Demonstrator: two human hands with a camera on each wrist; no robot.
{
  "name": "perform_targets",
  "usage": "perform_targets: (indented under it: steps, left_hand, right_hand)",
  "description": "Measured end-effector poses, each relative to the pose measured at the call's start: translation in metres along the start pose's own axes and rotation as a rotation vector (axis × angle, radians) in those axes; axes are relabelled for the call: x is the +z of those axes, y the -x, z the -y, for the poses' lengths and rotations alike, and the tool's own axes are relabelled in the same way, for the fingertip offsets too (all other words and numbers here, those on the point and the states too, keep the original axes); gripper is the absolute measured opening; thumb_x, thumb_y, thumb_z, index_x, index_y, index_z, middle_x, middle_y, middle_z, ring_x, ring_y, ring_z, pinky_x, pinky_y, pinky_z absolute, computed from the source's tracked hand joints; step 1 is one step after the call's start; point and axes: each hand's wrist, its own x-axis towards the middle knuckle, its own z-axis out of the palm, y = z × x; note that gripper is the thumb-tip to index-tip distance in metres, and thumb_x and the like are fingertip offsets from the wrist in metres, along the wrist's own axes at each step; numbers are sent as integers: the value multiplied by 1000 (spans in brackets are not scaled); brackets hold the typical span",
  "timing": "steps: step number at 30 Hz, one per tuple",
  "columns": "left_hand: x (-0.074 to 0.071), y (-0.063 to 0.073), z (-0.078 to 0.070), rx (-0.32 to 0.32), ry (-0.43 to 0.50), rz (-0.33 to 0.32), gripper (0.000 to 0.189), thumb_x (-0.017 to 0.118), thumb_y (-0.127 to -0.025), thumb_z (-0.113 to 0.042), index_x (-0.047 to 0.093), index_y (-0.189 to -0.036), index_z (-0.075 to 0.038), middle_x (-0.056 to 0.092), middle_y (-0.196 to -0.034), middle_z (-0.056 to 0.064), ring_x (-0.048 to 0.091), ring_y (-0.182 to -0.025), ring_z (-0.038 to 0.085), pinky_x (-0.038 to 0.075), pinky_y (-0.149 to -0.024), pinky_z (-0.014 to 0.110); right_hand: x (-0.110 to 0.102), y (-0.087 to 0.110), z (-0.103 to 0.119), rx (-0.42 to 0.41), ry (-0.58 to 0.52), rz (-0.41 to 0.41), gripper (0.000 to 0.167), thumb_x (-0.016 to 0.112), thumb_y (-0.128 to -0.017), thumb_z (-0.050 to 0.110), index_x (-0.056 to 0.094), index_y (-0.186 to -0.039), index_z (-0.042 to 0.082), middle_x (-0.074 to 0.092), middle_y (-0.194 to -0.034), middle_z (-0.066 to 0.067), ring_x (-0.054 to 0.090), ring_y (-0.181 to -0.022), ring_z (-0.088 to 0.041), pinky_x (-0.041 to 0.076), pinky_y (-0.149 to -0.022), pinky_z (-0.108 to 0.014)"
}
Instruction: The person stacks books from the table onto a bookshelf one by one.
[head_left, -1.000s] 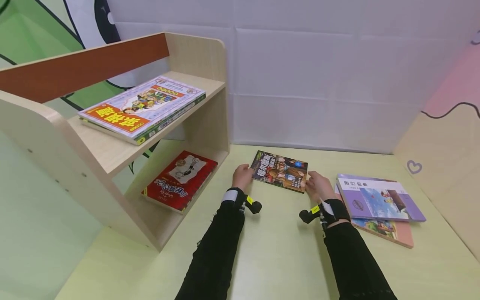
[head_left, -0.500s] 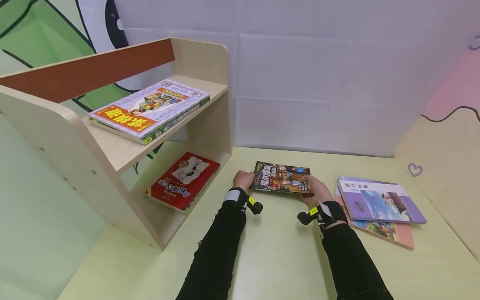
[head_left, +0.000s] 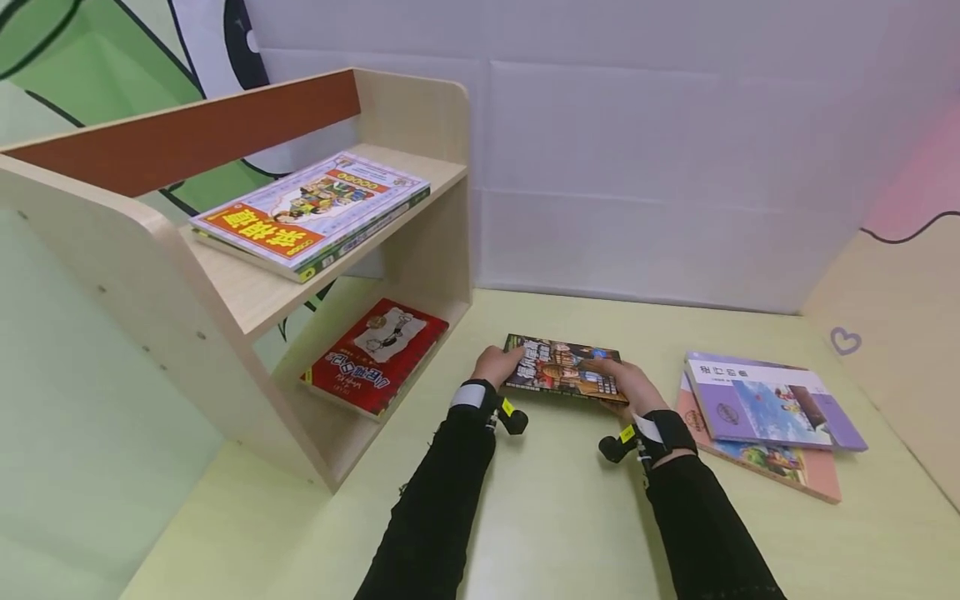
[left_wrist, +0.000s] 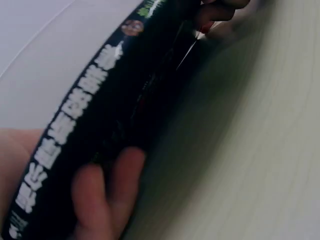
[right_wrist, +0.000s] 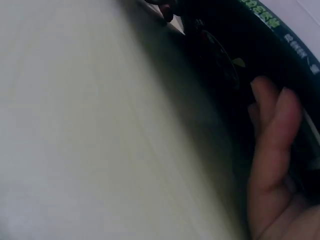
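A dark book with a crowded colourful cover is held between my two hands, cover up and raised a little off the table. My left hand grips its left end, thumb on top. At the other end my right hand holds it, thumb over the cover. In the left wrist view the book's spine shows white lettering, and fingertips press its underside. The right wrist view has fingers beneath the dark back cover.
A wooden two-level shelf stands at left. On its upper board lie stacked books; a red book lies on the lower one. To the right, a purple book rests on a pinkish book. A pale wall closes the back.
The dark book has come up off the table and nearer to me, its near edge now showing. My right hand has moved from beside it to gripping it; the left thumb now lies on the cover.
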Motion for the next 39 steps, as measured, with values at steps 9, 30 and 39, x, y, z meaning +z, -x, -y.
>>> perform_targets:
  steps: [9,30,39]
  left_hand:
    - [-1,8,8,-32,254,106,80,72,-87,-30,28,-146,0,47,-129,20,54,-113,30,47,-94,43]
    - [-27,45,-6,161,365,16,65,73,-86,-9,37,-140,-9,56,-126,14,58,-113,28,47,-97,41]
    - [-59,82,-17,233,428,-53,71,71,-89,-11,30,-147,-13,53,-130,15,56,-117,31,49,-95,45]
  right_hand:
    - [2,7,-6,53,140,-77,78,55,-96,46,28,-150,-2,19,-155,-26,21,-141,-43,24,-113,-53]
    - [19,18,13,-45,-4,-57,89,58,-97,40,1,-156,7,25,-154,-25,42,-133,-35,38,-106,-47]
    - [38,33,43,-197,-272,19,47,62,-96,21,33,-133,15,66,-101,0,70,-80,-12,57,-69,-27]
